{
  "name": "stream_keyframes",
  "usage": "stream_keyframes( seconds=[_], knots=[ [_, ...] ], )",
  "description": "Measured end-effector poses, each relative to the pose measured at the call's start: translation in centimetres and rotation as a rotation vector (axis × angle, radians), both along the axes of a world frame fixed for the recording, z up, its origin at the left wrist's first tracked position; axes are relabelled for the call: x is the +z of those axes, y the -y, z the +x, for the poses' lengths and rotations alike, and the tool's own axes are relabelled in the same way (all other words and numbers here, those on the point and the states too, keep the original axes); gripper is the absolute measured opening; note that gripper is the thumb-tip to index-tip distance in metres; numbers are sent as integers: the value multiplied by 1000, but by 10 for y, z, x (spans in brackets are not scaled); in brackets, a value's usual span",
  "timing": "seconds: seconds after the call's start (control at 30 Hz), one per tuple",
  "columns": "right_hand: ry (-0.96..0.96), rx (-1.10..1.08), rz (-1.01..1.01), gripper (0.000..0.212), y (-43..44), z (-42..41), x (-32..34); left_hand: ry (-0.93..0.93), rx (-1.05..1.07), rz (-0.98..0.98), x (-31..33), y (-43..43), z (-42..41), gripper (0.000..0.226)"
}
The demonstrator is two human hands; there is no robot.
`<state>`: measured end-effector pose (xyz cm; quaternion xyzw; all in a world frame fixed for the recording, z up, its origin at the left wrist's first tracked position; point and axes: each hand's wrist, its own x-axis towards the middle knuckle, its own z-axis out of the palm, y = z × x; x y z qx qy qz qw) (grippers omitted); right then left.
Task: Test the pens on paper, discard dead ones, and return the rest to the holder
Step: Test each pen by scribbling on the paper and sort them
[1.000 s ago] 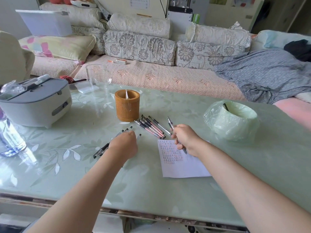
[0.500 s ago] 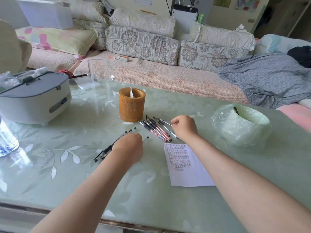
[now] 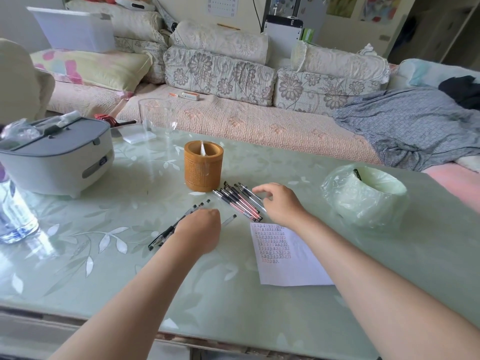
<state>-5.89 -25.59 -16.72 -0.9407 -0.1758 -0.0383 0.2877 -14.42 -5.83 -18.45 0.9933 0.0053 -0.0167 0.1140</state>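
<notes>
Pink-barrelled pens (image 3: pixel 240 201) fanned beside upright brown holder (image 3: pixel 203 166); black pens (image 3: pixel 166 233) left; scribbled paper (image 3: pixel 285 258) flat nearby.

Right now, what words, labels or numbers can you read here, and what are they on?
None can be read.
Paper: rows of pen marks, too small.
Calendar: grid, blurred.
Appliance badge: blurred.
Bottle label: blurred.
</notes>
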Motion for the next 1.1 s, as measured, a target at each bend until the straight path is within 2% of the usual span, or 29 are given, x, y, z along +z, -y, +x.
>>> stream_keyframes(
  seconds=[0.17, 0.3, 0.47, 0.7, 0.93, 1.1],
  knots=[
    [71, 282, -139, 49, -7, -39, 7, 89, -83, -105, 9, 3, -10, 18],
    [3, 340, -163, 39, -5, -66, 12, 163, -177, -217, 20, 12, -23, 18],
    [-27, 263, -142, 28, 14, -83, 16, 224, -268, -282, 27, 18, -34, 13],
    [-24, 39, -88, 23, 56, -91, 13, 83, -213, -248, 33, 20, -37, 19],
    [-33, 10, -90, 26, 71, -89, 9, 15, -224, -220, 31, 35, -29, 19],
    [-19, 43, -132, 24, 77, -88, 9, 77, -232, -250, 29, 49, -17, 15]
  ],
)
